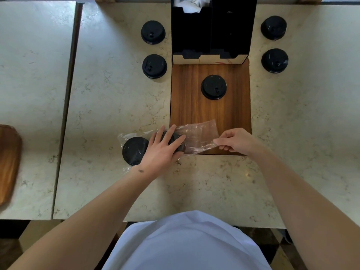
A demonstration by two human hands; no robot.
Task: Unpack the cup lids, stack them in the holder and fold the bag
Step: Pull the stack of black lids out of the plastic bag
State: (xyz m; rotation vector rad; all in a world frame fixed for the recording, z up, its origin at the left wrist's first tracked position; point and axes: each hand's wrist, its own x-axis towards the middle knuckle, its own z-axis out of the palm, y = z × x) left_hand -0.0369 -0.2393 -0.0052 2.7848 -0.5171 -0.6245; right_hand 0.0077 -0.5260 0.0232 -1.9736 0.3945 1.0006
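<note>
A clear plastic bag lies across the near edge of a wooden board. Black cup lids sit inside it; one lid shows at the bag's left end. My left hand rests flat on the lids through the bag. My right hand pinches the bag's open right end. Loose black lids lie around: one on the board, two at the left, two at the right. The black holder stands behind the board.
White napkins fill the holder's left compartment at the back. The marble counter has a seam to a second slab on the left, where part of another wooden tray shows.
</note>
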